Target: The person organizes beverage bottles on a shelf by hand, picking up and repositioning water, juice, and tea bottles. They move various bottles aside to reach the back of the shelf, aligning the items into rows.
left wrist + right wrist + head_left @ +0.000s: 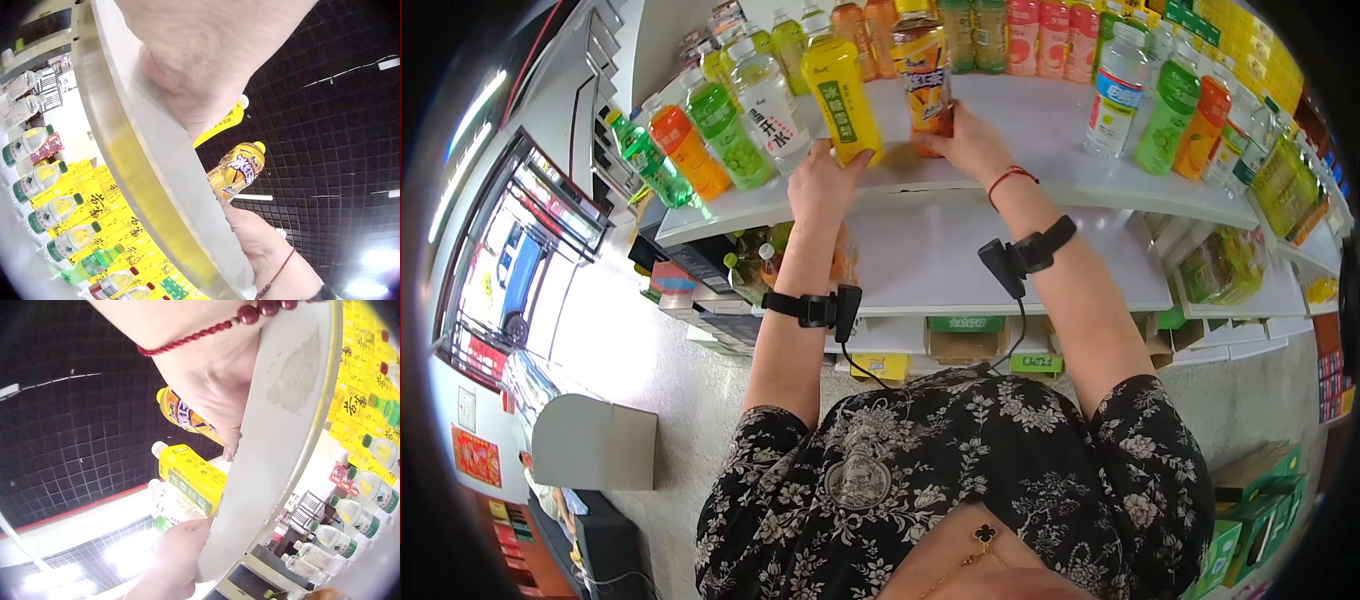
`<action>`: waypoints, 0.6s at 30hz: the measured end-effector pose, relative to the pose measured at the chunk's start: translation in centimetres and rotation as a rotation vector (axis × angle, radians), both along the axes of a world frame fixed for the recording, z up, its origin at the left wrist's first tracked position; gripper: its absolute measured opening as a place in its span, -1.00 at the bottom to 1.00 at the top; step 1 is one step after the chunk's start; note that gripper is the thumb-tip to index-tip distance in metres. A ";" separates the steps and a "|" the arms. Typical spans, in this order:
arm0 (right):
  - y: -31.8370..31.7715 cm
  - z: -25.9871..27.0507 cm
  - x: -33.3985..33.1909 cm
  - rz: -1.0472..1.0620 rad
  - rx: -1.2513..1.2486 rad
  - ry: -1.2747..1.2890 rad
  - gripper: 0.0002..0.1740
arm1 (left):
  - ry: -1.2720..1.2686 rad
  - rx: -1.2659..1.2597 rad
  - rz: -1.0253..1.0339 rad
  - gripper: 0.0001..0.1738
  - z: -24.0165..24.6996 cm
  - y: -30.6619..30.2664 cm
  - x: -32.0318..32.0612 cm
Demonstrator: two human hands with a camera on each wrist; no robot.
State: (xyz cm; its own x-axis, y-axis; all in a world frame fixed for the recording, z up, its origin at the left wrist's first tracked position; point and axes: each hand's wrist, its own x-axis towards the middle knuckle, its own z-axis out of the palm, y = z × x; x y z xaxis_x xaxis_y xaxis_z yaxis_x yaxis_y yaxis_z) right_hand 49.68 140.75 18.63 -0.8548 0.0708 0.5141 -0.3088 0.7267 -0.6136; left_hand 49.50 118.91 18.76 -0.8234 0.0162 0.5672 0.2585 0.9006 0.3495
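My left hand (822,188) grips the lower part of a yellow drink bottle (838,90), thumb across its front near the base. The bottle stands at the front of the white shelf (1010,110), leaning slightly in the head view. To its right, my right hand (975,148) holds an iced tea bottle (922,75) low down, with thumb and fingers on either side. This one has a yellow cap and an orange and purple label. The right wrist view shows both bottles upright by the shelf edge, with a clear bottle (172,503) beyond the yellow one.
Left of the hands stand a white-labelled clear bottle (770,105), a green bottle (725,130) and an orange bottle (688,148). More bottles line the back, with pink ones (1053,38) among them. A blue-and-red-labelled bottle (1116,90) stands at right. Below is a lower shelf (1000,265).
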 end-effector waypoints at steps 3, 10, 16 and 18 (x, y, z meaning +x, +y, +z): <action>0.3 0.0 0.7 0.001 -0.002 0.053 -0.24 | -0.014 0.123 -0.018 -0.40 0.4 0.0 0.9; 11.2 -0.2 6.4 -0.360 -0.071 0.578 -0.56 | 0.353 0.188 -0.387 -0.60 -0.5 3.8 3.5; 18.2 -0.7 8.7 -0.538 0.121 0.529 -0.44 | 0.203 0.144 -0.653 -0.35 -0.1 15.7 3.5; 19.0 -0.4 8.6 -0.504 0.110 0.220 -0.41 | 0.159 0.137 -0.642 -0.28 0.2 19.6 3.5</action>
State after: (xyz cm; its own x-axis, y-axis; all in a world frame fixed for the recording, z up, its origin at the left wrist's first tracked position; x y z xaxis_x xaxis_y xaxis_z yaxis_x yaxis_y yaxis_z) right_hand 58.33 159.75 18.19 -0.6011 0.3790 0.7036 -0.0188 0.8734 -0.4866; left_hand 53.01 138.52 18.95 -0.5804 0.3939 0.7127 0.7856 0.5011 0.3629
